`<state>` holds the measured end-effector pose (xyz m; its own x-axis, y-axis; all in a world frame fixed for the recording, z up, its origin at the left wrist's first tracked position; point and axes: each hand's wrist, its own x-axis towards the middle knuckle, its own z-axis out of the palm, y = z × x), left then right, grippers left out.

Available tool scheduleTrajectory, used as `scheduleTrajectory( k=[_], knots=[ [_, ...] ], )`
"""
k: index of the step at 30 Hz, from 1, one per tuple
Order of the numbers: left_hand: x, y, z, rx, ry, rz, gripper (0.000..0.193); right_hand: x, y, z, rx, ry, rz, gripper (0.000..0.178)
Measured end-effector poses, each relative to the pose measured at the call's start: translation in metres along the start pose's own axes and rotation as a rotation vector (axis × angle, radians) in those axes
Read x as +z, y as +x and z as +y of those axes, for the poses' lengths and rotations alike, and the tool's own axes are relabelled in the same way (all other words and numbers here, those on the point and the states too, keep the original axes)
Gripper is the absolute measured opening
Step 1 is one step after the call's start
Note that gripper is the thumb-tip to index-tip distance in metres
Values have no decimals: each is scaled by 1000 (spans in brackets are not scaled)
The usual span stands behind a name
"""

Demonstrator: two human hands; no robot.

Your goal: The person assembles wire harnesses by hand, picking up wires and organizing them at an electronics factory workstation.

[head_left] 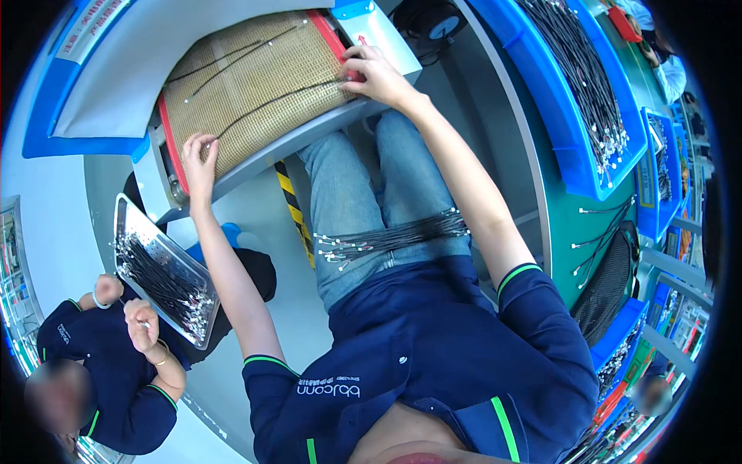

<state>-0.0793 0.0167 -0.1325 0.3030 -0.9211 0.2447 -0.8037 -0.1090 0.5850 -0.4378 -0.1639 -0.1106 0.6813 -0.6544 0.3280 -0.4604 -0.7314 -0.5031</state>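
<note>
Both hands pinch one thin black cable (278, 100) stretched across the mesh belt (255, 77), left hand (199, 158) at its near-left edge, right hand (373, 71) at the red right edge, fingertip contact unclear.

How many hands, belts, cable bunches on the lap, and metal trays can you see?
Hands: 4, the left hand and right hand on the belt, plus a co-worker's 2 hands
Belt: 1
Cable bunch on the lap: 1
Metal tray: 1
Total: 7

Bare mesh belt (255, 73) between hands; red side rails (328, 35) flanking it.
</note>
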Motion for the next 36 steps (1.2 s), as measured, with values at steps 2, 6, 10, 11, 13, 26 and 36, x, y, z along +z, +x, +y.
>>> scheduleTrajectory(
  k=[2, 6, 10, 11, 13, 26, 36],
  knots=[
    [5, -1, -5, -8, 10, -59, 32, 6, -16, 4, 25, 58, 77, 22],
    [49, -70, 5, -65, -61, 92, 29, 23, -122, -8, 190, 241, 27, 16],
    [105, -154, 45, -99, -211, -48, 23, 62, -236, -15, 208, 393, -493, 25],
    [116, -172, 63, -122, -247, -118, 22, 66, -258, -18, 274, 399, -606, 27],
    [129, -209, 87, -129, -261, -266, 20, 77, -287, -24, 234, 369, -699, 25],
    [161, -311, 142, -45, -171, -452, 17, 27, -329, -56, 531, 578, -673, 21],
    [122, -306, 151, -244, -213, -511, 21, -36, -334, -35, 324, 274, -482, 19]
  ],
)
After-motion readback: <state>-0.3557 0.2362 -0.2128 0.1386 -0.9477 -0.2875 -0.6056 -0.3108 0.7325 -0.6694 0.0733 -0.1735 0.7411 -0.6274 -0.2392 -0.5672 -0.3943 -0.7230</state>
